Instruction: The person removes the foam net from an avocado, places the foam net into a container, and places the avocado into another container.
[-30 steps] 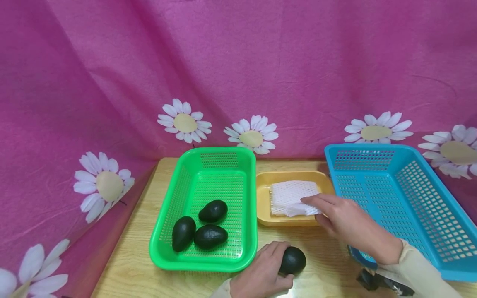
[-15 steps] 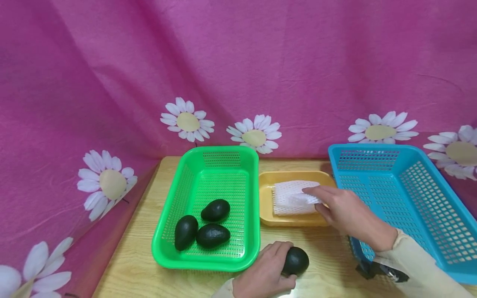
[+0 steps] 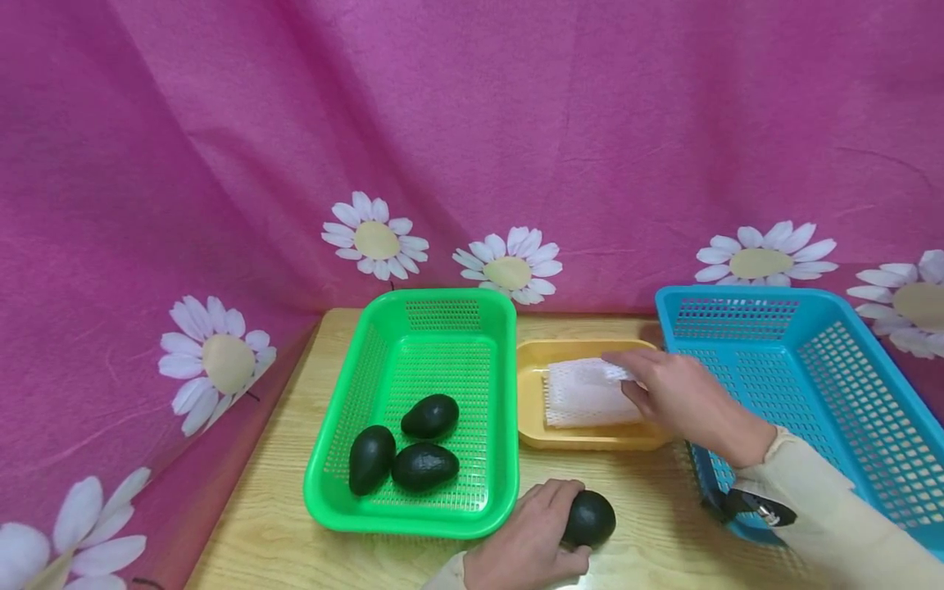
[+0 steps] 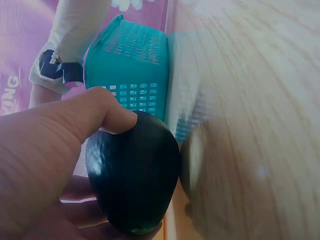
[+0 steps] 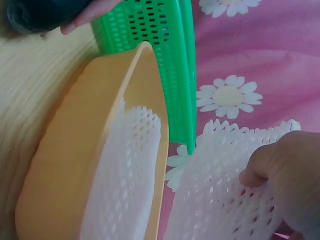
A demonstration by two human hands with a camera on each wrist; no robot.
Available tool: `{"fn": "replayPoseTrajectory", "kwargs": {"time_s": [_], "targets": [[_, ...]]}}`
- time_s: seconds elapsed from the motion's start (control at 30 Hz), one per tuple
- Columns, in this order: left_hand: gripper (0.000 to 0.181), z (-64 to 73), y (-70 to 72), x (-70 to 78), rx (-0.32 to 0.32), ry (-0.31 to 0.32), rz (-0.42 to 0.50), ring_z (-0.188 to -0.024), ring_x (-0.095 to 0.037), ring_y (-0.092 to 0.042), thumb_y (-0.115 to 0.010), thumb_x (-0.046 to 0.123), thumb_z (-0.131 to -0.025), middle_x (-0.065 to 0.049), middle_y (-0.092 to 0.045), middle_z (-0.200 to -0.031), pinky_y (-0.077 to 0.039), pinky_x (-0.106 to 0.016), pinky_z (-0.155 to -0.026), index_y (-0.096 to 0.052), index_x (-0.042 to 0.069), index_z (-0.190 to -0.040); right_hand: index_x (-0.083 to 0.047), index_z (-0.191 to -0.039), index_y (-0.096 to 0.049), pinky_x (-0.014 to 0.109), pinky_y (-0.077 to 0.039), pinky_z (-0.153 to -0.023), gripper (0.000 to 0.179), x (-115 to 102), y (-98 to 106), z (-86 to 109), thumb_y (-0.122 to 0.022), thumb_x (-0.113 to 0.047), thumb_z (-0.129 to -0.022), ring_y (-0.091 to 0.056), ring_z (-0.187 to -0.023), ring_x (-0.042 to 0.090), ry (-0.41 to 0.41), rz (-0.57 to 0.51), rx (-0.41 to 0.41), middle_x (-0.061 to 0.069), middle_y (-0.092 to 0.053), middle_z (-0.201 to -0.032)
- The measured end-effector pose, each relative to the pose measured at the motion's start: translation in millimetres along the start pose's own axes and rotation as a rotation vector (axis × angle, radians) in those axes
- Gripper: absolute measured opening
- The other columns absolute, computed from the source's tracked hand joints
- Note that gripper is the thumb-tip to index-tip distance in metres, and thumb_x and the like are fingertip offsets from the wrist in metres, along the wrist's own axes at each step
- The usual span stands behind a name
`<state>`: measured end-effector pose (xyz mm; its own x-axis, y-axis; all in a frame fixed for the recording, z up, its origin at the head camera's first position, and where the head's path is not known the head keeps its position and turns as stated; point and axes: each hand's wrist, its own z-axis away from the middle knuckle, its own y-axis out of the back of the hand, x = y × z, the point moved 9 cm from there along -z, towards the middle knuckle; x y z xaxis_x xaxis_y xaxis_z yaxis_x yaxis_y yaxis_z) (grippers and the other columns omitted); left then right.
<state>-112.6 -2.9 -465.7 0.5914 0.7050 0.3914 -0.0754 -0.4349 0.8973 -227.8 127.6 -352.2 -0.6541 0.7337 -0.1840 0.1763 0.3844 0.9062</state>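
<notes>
My left hand [image 3: 527, 541] grips a dark avocado [image 3: 592, 519] on the wooden table, in front of the yellow tray [image 3: 533, 414]. In the left wrist view the thumb lies over that avocado's top, with fingers beneath its far side. My right hand [image 3: 689, 401] pinches a white foam net sleeve [image 5: 215, 180], which the right wrist view shows raised beside the tray. Other white foam netting [image 5: 125, 180] lies inside the tray. Three more avocados sit together in the front half of the green basket [image 3: 315, 492].
A blue basket [image 3: 737, 297] stands at the right, under and beyond my right forearm. The green basket is close against the tray's left side. A pink cloth with daisies [image 3: 590, 147] hangs behind the table [image 3: 251, 508].
My right hand has risen slightly, lifting the foam net sleeve away from the netting in the tray. My left hand keeps its grip on the avocado. The head view has shifted a little.
</notes>
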Motion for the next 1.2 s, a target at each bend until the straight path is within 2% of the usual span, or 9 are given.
{"fn": "replayPoseTrajectory", "kwargs": {"time_s": [0.23,0.37,0.57,0.67,0.83,0.93,1.07,1.2], "targets": [[0.059,-0.3,2.7,1.0,0.019,-0.015,-0.009,-0.102,-0.007,-0.063,-0.080,0.031,-0.079,0.001,-0.067,-0.116,-0.049,-0.016,-0.089,-0.058,0.010,-0.130,-0.005,-0.124,-0.072,0.036,-0.059,-0.062,0.043,5,-3,-15.3,-0.081,-0.001,-0.082,-0.070,-0.074,0.018,-0.011,0.030,-0.029,0.011,-0.079,-0.104],[0.059,0.1,2.8,-0.1,0.008,-0.012,0.000,-0.103,-0.008,-0.063,-0.079,0.031,-0.080,0.000,-0.067,-0.117,-0.049,-0.017,-0.090,-0.058,0.009,-0.130,-0.004,-0.124,-0.072,0.035,-0.054,-0.059,0.040,9,-8,-27.8,-0.078,-0.002,-0.084,-0.064,-0.068,0.017,-0.028,0.057,-0.070,0.012,-0.079,-0.102],[0.059,1.7,2.8,-1.4,-0.005,-0.012,-0.005,-0.105,-0.009,-0.063,-0.078,0.032,-0.081,0.000,-0.067,-0.118,-0.049,-0.018,-0.091,-0.057,0.008,-0.131,-0.002,-0.124,-0.072,0.044,-0.061,-0.069,0.035,12,-25,-43.2,-0.073,-0.004,-0.088,-0.074,-0.080,0.026,-0.040,0.101,-0.144,0.015,-0.078,-0.107],[0.059,2.4,2.2,-2.3,-0.009,-0.005,0.001,-0.106,-0.009,-0.063,-0.078,0.032,-0.081,-0.001,-0.067,-0.119,-0.050,-0.019,-0.091,-0.057,0.009,-0.131,-0.002,-0.122,-0.072,0.045,-0.061,-0.068,0.033,14,-33,-48.2,-0.070,-0.004,-0.089,-0.075,-0.082,0.030,-0.043,0.121,-0.166,0.015,-0.078,-0.107],[0.059,2.3,-0.4,-3.7,-0.032,0.009,0.017,-0.107,-0.009,-0.063,-0.077,0.032,-0.083,-0.001,-0.066,-0.121,-0.050,-0.019,-0.092,-0.057,0.008,-0.133,-0.002,-0.119,-0.073,0.045,-0.060,-0.066,0.031,17,-43,-55.3,-0.070,-0.004,-0.089,-0.074,-0.078,0.030,-0.044,0.141,-0.185,0.015,-0.078,-0.102],[0.059,1.5,-1.3,-3.4,-0.039,0.008,0.013,-0.108,-0.009,-0.063,-0.078,0.032,-0.083,-0.001,-0.066,-0.122,-0.050,-0.018,-0.092,-0.056,0.008,-0.133,-0.003,-0.115,-0.074,0.044,-0.058,-0.060,0.027,17,-51,-57.8,-0.069,-0.004,-0.089,-0.071,-0.070,0.027,-0.028,0.163,-0.203,0.014,-0.078,-0.096],[0.060,-0.3,-4.0,-4.0,-0.071,0.025,0.021,-0.110,-0.008,-0.063,-0.077,0.033,-0.084,-0.001,-0.066,-0.124,-0.050,-0.018,-0.095,-0.055,0.009,-0.135,-0.005,-0.102,-0.074,0.041,-0.053,-0.051,0.015,16,-64,-55.4,-0.070,-0.006,-0.088,-0.063,-0.059,0.022,-0.012,0.186,-0.262,0.011,-0.073,-0.082],[0.060,-1.0,-6.4,-5.4,-0.106,0.044,0.021,-0.114,-0.009,-0.063,-0.077,0.035,-0.086,-0.002,-0.065,-0.127,-0.051,-0.020,-0.098,-0.054,0.010,-0.136,-0.008,-0.094,-0.073,0.040,-0.053,-0.054,0.009,14,-76,-49.5,-0.075,-0.013,-0.087,-0.061,-0.058,0.019,-0.013,0.163,-0.321,0.007,-0.069,-0.073]]}}
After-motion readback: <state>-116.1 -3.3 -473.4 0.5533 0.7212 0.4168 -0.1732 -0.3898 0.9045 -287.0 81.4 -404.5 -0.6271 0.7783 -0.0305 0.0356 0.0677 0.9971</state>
